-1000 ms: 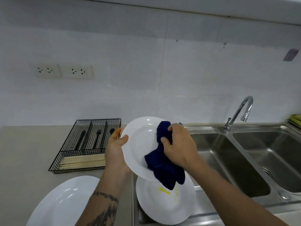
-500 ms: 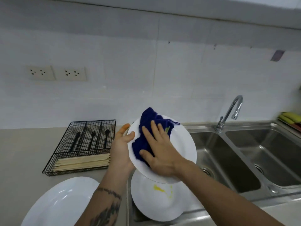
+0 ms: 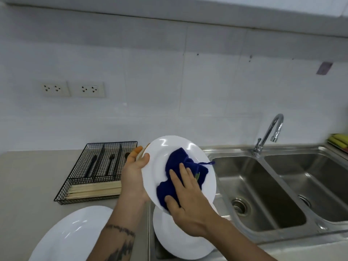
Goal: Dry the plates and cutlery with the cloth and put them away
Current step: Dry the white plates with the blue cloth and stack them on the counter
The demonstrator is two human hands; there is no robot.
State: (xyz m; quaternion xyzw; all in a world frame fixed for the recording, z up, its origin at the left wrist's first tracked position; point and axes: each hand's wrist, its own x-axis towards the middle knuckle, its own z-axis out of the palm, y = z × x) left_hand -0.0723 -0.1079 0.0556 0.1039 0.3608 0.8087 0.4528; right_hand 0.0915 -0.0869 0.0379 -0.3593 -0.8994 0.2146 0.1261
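My left hand (image 3: 134,174) grips the left rim of a white plate (image 3: 160,159), tilted up over the counter's edge beside the sink. With straight fingers, my right hand (image 3: 186,194) presses a dark blue cloth (image 3: 180,162) flat against the plate's face. Below it a second white plate (image 3: 180,242) leans in the left part of the sink. A third white plate (image 3: 73,234) lies on the counter at the lower left. Black cutlery lies in a black wire tray (image 3: 99,166) at the back left.
A double steel sink (image 3: 263,185) with a chrome tap (image 3: 269,132) fills the right side. Wooden sticks (image 3: 96,189) fill the front of the wire tray. Yellow-green sponges (image 3: 339,140) sit at the far right edge. Wall sockets (image 3: 73,89) are on the tiles behind.
My right hand went from gripping the bunched cloth to pressing it flat, and slid it from the plate's upper left toward its middle and lower right. The left hand keeps its hold on the rim.
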